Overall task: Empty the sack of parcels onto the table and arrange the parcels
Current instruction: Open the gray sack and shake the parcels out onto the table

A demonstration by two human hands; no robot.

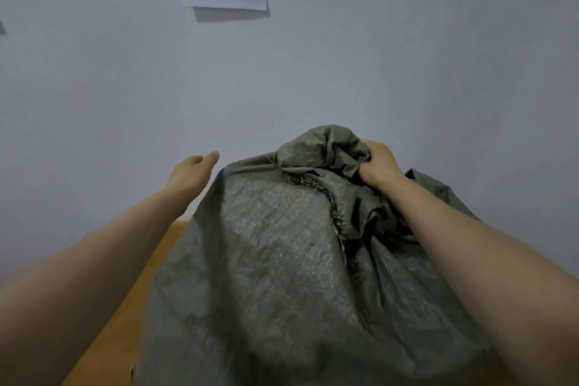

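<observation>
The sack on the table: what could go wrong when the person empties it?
1. Only the right hand grips the bunched top of the sack; the left hand is open beside it, so the sack may slip or tip.
2. The sack covers most of the table that shows, so what falls out might go over an edge.

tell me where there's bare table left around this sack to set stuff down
Only one bare patch shows: a strip of table left of the sack, bordered by the left forearm and running toward the wall. The sack covers the middle. On the right, the sack and the right hand gripping its bunched top hide any table.
</observation>
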